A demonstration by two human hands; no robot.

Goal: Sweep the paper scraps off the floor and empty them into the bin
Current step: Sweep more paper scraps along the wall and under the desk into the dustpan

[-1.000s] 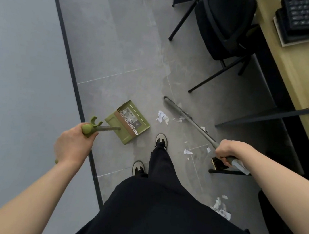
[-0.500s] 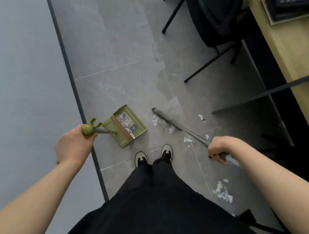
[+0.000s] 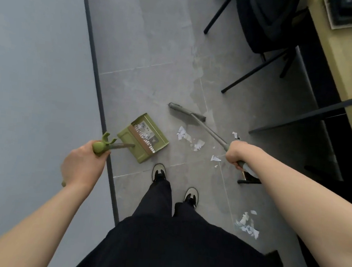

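Head view: my left hand grips the dustpan handle, my right hand the broom. Risk: a fast stroke scatters the scraps past the pan's mouth.

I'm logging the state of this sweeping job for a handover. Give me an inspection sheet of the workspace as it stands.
Surface: grey tiled floor, with pale smears near the broom head.
Job's things: green dustpan on the floor, some scraps already in it; broom head set down beyond the near scraps; a second scrap pile lies by the right foot. No bin in view.
Clutter: a small dark object on the floor under the right forearm, unclear.
Grippers: left hand grips the dustpan handle; right hand grips the broom handle.
Cables: nothing seen.
Surroundings: grey wall left; black chair and wooden desk right.
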